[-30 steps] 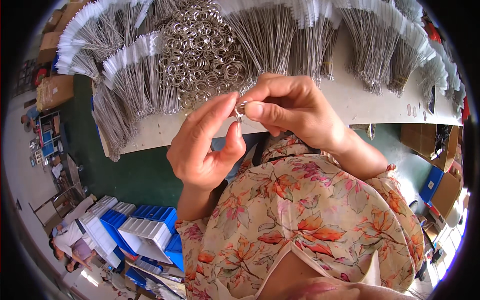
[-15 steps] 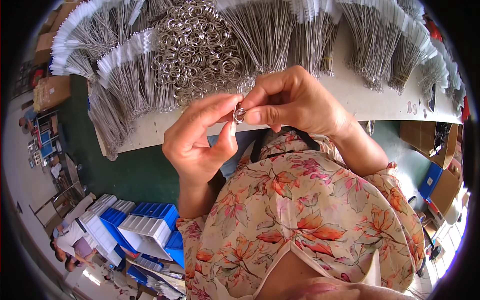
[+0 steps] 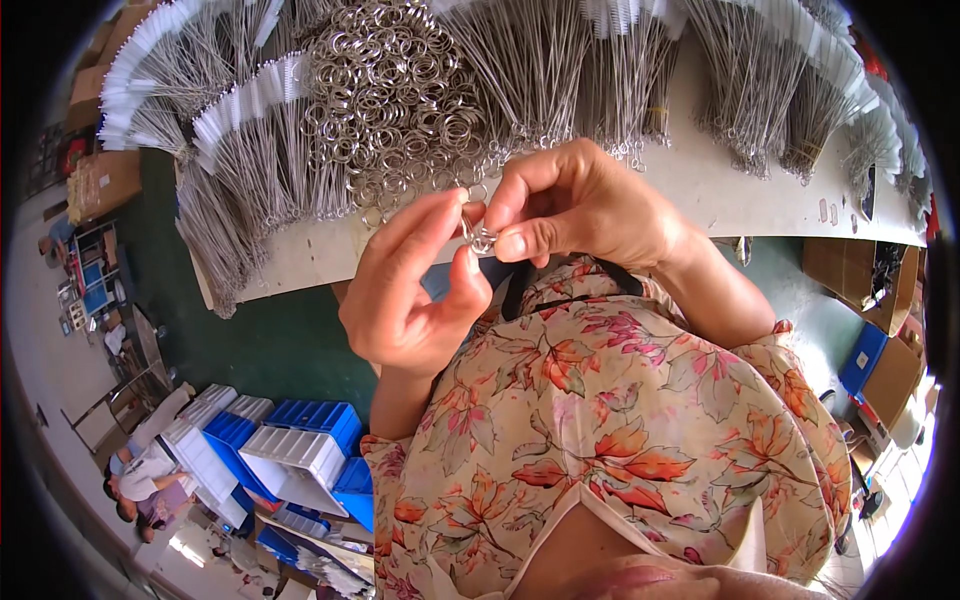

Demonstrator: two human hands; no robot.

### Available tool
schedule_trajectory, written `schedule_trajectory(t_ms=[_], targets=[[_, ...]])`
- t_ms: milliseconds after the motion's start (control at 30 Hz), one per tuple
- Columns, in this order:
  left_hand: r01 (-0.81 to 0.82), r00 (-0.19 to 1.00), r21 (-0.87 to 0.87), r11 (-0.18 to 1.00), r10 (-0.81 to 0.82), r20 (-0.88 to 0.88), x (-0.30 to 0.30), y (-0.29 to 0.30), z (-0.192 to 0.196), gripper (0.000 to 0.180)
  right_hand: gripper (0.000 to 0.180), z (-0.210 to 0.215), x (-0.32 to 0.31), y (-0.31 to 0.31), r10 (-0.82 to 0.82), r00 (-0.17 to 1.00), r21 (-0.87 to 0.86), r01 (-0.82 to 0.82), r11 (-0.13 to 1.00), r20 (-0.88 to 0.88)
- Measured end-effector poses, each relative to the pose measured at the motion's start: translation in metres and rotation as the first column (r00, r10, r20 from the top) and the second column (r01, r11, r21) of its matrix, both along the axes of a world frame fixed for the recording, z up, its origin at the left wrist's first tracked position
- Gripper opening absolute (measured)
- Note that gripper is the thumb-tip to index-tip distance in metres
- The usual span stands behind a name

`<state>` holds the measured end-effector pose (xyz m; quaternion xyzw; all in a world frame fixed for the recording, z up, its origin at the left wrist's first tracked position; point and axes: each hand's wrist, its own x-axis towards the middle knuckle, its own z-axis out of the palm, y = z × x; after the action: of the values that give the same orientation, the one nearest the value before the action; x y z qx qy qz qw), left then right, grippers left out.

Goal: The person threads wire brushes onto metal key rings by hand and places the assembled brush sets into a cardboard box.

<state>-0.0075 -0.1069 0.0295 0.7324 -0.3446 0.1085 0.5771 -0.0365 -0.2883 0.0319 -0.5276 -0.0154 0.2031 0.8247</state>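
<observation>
Between my two hands, above the table's near edge, are small shiny metal rings that overlap each other; how they are linked is too small to tell. My left hand is closed in a pinch, thumb and index finger at the left side of the rings. From the right, my right hand grips them between thumb and bent fingers. A heap of loose metal rings lies on the table just beyond my hands. Bundles of thin wire-stemmed brushes with white bristles flank it.
More brush bundles spread along the right of the pale table, others at its left end. Blue and white plastic crates stand on the green floor at lower left. Cardboard boxes are at right. Other people appear far left.
My left hand has shifted slightly right and down, and its fingers have moved round the rings. The rings have turned and look more spread apart. My right hand keeps its pinch.
</observation>
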Motion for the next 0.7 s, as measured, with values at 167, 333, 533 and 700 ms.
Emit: schedule_trajectory(t_ms=[167,333,533,700], targets=[[0.018,0.917,-0.190,0.982,-0.092,-0.388,-0.0024,-0.0016,0.0034,0.029,0.013,-0.0108,-0.0085,0.0102,-0.186,0.953,-0.156,0.227,0.961,0.241],[0.075,0.919,-0.163,0.984,-0.132,-0.372,0.0000,0.0033,0.0046,0.029,0.012,-0.0079,-0.0095,0.0105,-0.222,0.952,-0.102,0.248,0.963,0.212],[0.080,0.921,-0.128,0.989,-0.122,-0.369,0.0022,0.0007,0.0071,0.030,0.013,-0.0023,-0.0088,0.0063,-0.160,0.987,0.032,0.160,0.987,0.026],[0.083,0.921,-0.136,0.987,-0.128,-0.367,0.0022,-0.0011,0.0058,0.030,0.015,-0.0021,-0.0091,0.0082,-0.188,0.982,0.004,0.188,0.982,0.011]])
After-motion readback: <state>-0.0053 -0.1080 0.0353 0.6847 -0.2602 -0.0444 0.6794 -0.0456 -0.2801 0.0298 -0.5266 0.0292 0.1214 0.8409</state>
